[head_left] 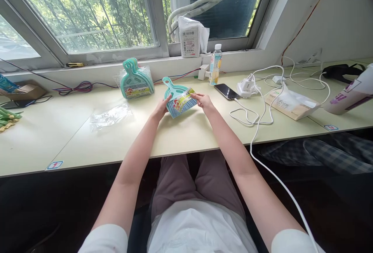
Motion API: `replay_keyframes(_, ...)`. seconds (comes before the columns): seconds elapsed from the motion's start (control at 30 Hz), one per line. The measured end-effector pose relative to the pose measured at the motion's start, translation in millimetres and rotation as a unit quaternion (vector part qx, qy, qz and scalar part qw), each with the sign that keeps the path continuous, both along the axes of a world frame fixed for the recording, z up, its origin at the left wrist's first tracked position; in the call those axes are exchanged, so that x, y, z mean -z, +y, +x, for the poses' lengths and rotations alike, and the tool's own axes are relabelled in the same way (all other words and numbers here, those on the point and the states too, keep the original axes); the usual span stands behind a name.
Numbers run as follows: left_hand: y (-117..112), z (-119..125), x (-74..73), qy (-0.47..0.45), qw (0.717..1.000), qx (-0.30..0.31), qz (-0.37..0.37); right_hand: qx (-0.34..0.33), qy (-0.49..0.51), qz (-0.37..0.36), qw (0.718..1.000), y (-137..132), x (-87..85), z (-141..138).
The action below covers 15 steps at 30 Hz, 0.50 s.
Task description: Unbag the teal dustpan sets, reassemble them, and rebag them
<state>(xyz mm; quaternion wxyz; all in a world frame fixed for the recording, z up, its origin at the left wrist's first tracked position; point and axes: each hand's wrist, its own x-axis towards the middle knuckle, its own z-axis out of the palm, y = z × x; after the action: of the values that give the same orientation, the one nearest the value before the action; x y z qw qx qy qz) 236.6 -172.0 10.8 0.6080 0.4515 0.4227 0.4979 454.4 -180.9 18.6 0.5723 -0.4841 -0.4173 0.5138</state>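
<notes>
A small teal dustpan [171,89] with a loop handle is tilted above the table in front of me. A bright printed paper label [183,100] lies across its ribbed pan. My left hand [162,107] grips the dustpan by its left side, thumb on top. With thumb and fingers, my right hand [203,100] pinches the label's right end, at the pan's upper right. Back left of my hands, a stack of similar teal dustpans [135,78] stands in clear plastic, the front one bearing a label too.
A crumpled clear plastic bag [110,116] lies left of my hands. To the right are a black phone [226,91], a drink bottle [215,65], a charger [247,86] with looping white cables and a paper pouch [293,101]. A utility knife [75,65] rests on the sill.
</notes>
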Motion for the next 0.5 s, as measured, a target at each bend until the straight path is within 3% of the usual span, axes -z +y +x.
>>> replay_keyframes(0.13, -0.3, 1.1, 2.2, 0.006, 1.0, 0.0, 0.008, 0.107, -0.115, -0.017, 0.987, 8.0, 10.4, -3.9)
replay_keyframes(0.23, 1.9, 0.7, 4.1, 0.018, 1.0, 0.007, 0.023, 0.13, -0.168, 0.008, 0.977, 6.0, 7.7, -3.6)
replay_keyframes(0.3, 4.4, -0.1, 6.2, 0.027, 0.999, 0.01, 0.027, 0.067, -0.146, 0.057, 0.985, -1.4, 0.5, -3.9)
replay_keyframes(0.37, 8.1, -1.5, 9.7, 0.035, 0.999, 0.016, 0.03, -0.063, -0.098, 0.116, 0.986, -12.1, -8.4, -5.3)
replay_keyframes(0.43, 13.2, -3.2, 14.9, 0.037, 0.998, 0.019, 0.037, -0.193, -0.051, 0.152, 0.968, -22.1, -15.5, -7.8)
replay_keyframes(0.5, 18.8, -5.0, 20.5, 0.035, 0.998, 0.016, 0.041, -0.254, -0.026, 0.16, 0.954, -27.1, -18.0, -11.4)
